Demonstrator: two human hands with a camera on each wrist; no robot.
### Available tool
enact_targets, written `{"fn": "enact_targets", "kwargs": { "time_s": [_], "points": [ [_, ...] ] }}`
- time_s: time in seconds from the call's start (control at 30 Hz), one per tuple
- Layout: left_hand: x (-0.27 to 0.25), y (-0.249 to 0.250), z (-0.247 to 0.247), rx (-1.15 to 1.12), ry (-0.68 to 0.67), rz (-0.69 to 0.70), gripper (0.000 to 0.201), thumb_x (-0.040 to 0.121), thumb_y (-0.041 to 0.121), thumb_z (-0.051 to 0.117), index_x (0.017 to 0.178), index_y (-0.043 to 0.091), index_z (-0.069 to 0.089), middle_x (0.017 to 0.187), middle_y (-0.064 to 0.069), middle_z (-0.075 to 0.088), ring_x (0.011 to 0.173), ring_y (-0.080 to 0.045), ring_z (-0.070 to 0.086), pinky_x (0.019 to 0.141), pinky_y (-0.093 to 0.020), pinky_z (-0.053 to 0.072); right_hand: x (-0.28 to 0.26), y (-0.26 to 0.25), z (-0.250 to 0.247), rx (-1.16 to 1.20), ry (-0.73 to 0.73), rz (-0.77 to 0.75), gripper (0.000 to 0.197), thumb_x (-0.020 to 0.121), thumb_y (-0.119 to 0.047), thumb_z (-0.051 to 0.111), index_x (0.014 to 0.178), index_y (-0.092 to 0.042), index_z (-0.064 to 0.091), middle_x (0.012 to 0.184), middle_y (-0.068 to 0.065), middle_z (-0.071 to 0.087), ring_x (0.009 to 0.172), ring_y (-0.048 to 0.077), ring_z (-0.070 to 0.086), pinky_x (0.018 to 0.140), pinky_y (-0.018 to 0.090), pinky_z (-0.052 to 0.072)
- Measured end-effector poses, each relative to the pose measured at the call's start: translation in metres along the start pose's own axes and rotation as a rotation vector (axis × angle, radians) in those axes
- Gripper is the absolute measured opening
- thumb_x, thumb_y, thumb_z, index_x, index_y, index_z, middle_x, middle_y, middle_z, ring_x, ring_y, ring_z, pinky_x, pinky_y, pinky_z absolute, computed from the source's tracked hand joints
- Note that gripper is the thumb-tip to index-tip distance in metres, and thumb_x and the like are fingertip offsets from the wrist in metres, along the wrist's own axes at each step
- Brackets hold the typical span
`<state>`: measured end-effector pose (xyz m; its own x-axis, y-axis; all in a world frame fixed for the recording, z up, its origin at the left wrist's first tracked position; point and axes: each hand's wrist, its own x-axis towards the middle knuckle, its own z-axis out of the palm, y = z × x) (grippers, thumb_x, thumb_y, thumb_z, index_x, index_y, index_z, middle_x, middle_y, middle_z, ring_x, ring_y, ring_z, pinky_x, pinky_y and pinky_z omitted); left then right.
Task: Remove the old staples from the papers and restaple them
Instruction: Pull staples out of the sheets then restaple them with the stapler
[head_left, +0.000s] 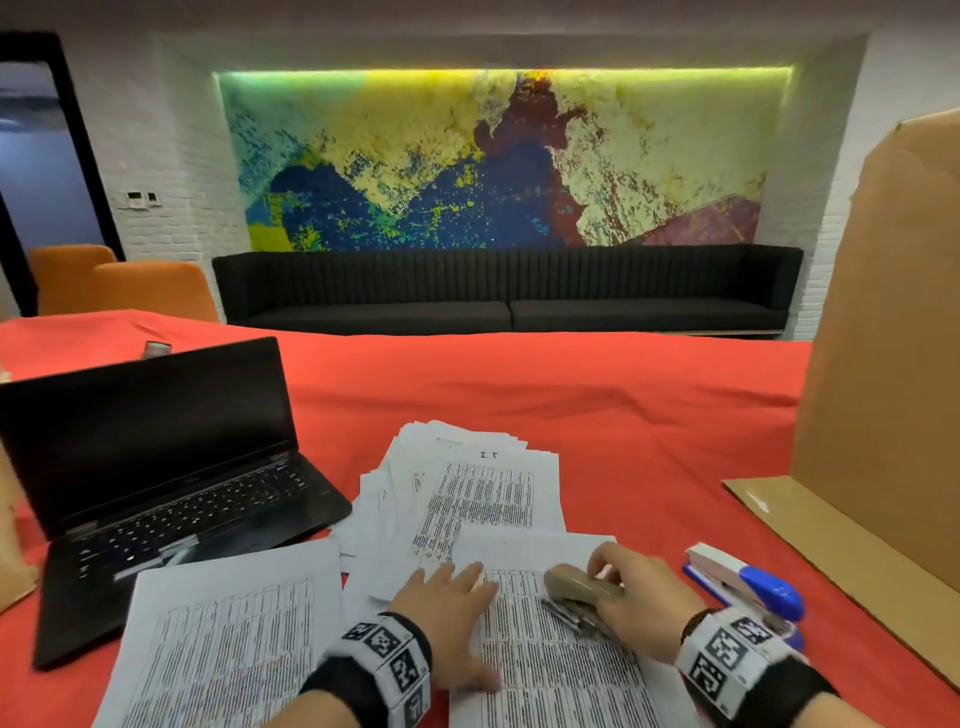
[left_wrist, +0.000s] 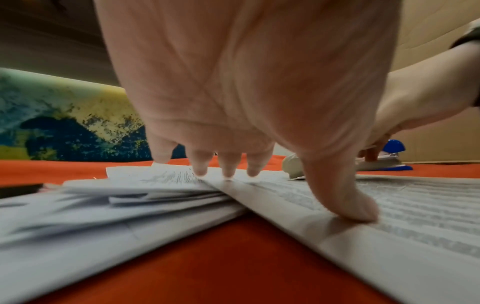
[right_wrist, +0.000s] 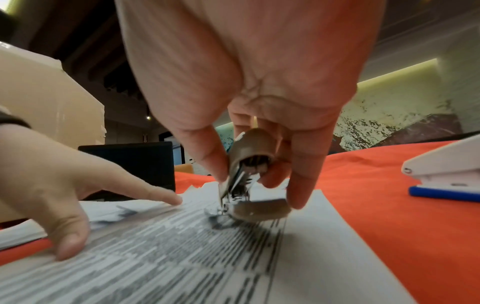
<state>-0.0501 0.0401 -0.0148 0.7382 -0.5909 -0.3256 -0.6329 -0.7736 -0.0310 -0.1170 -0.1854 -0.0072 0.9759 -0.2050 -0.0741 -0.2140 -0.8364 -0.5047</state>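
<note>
From the head view your left hand (head_left: 451, 603) lies flat on the printed sheets (head_left: 550, 670) while your right hand (head_left: 631, 597) grips the staple remover (head_left: 579, 590) beside it; only the right wrist view shows its claws down on the paper, where a skewed pull could tear it.

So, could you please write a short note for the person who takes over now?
Left hand: flat, fingers spread, pressing the printed white paper set onto the red tablecloth.
Right hand: pinches the beige claw staple remover, claws down on that set.
Blue and white stapler: lies unused, right of the hand.
More printed sheets lie behind.
Done: cannot tell.
Left: pull this staple, restaple.
</note>
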Motion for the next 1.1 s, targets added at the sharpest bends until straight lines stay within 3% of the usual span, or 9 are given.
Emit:
{"fn": "enact_targets", "kwargs": {
  "time_s": [0.1, 0.23, 0.37, 0.47, 0.77, 0.9, 1.0, 1.07, 1.1],
  "points": [
    [0.011, 0.002, 0.008, 0.017, -0.057, 0.015, 0.105, 0.071, 0.077, 0.057, 0.152, 0.029, 0.008, 0.160, 0.001, 0.015, 0.147, -0.025, 0.014, 0.117, -0.057, 0.004, -0.007, 0.001, 0.010, -0.096, -0.047, -0.023, 0.046, 0.081, -0.035, 0.055, 0.126, -0.036, 0.042, 0.111, -0.009, 0.060, 0.095, 0.012, 0.058, 0.079, 0.029, 0.049],
    [0.025, 0.006, -0.006, -0.002, 0.060, -0.050, 0.091, 0.073, 0.072, 0.060, 0.146, 0.030, 0.026, 0.139, -0.002, 0.050, 0.130, -0.026, 0.043, 0.114, -0.050, 0.019, 0.004, -0.005, 0.023, -0.191, -0.045, -0.018, 0.066, 0.084, -0.056, 0.050, 0.142, -0.034, 0.025, 0.132, -0.008, 0.051, 0.120, 0.014, 0.051, 0.094, 0.034, 0.043],
    [0.039, -0.001, -0.007, 0.056, 0.028, -0.086, 0.106, 0.069, 0.075, 0.062, 0.150, 0.025, 0.017, 0.158, -0.004, 0.020, 0.145, -0.028, 0.019, 0.117, -0.057, 0.011, 0.032, -0.007, 0.033, -0.197, -0.098, -0.005, 0.030, 0.092, -0.040, 0.041, 0.118, -0.024, 0.046, 0.121, 0.000, 0.059, 0.110, 0.020, 0.057, 0.085, 0.032, 0.045],
    [0.047, -0.008, -0.001, 0.045, -0.040, -0.068, 0.107, 0.072, 0.076, 0.057, 0.152, 0.024, 0.011, 0.162, -0.003, 0.010, 0.147, -0.029, 0.013, 0.118, -0.055, 0.009, 0.054, -0.016, 0.037, -0.149, -0.099, -0.015, 0.013, 0.093, -0.032, 0.041, 0.098, -0.022, 0.045, 0.111, 0.002, 0.061, 0.100, 0.021, 0.058, 0.081, 0.030, 0.044],
    [0.055, -0.013, 0.001, 0.053, -0.089, -0.051, 0.112, 0.071, 0.079, 0.055, 0.154, 0.025, 0.002, 0.163, -0.002, -0.001, 0.149, -0.029, 0.006, 0.119, -0.053, 0.008, 0.104, -0.058, 0.047, -0.098, -0.072, 0.054, 0.031, 0.100, -0.027, 0.037, 0.123, -0.011, 0.048, 0.130, 0.010, 0.050, 0.119, 0.029, 0.049, 0.099, 0.039, 0.044],
    [0.054, -0.010, -0.006, 0.054, -0.096, -0.051, 0.108, 0.069, 0.078, 0.059, 0.152, 0.023, 0.016, 0.160, -0.005, 0.016, 0.144, -0.030, 0.022, 0.115, -0.054, 0.020, 0.107, -0.048, 0.034, 0.026, 0.047, 0.072, 0.031, 0.099, -0.022, 0.039, 0.126, -0.010, 0.049, 0.130, 0.008, 0.054, 0.117, 0.027, 0.052, 0.095, 0.031, 0.043],
    [0.053, -0.007, -0.015, 0.089, -0.089, -0.052, 0.092, 0.064, 0.080, 0.062, 0.133, 0.021, 0.045, 0.132, -0.004, 0.051, 0.121, -0.027, 0.050, 0.103, -0.049, 0.037, 0.096, -0.022, 0.022, 0.045, 0.012, 0.087, 0.029, 0.095, -0.026, 0.046, 0.120, -0.011, 0.052, 0.119, 0.006, 0.061, 0.104, 0.024, 0.058, 0.086, 0.029, 0.045],
    [0.056, -0.006, -0.022, 0.100, -0.030, -0.054, 0.081, 0.064, 0.081, 0.060, 0.116, 0.019, 0.057, 0.114, -0.001, 0.059, 0.111, -0.025, 0.053, 0.101, -0.050, 0.038, 0.084, -0.001, 0.015, -0.027, -0.019, 0.052, 0.025, 0.092, -0.026, 0.048, 0.113, -0.013, 0.055, 0.108, 0.001, 0.063, 0.095, 0.020, 0.059, 0.079, 0.027, 0.044],
    [0.058, -0.005, -0.025, 0.085, -0.009, -0.056, 0.080, 0.065, 0.081, 0.059, 0.117, 0.020, 0.057, 0.119, -0.001, 0.057, 0.118, -0.026, 0.049, 0.105, -0.053, 0.034, 0.078, 0.008, 0.012, -0.064, -0.038, 0.041, 0.023, 0.091, -0.025, 0.049, 0.110, -0.015, 0.055, 0.103, -0.001, 0.063, 0.093, 0.019, 0.058, 0.076, 0.026, 0.042]
  ]
}}
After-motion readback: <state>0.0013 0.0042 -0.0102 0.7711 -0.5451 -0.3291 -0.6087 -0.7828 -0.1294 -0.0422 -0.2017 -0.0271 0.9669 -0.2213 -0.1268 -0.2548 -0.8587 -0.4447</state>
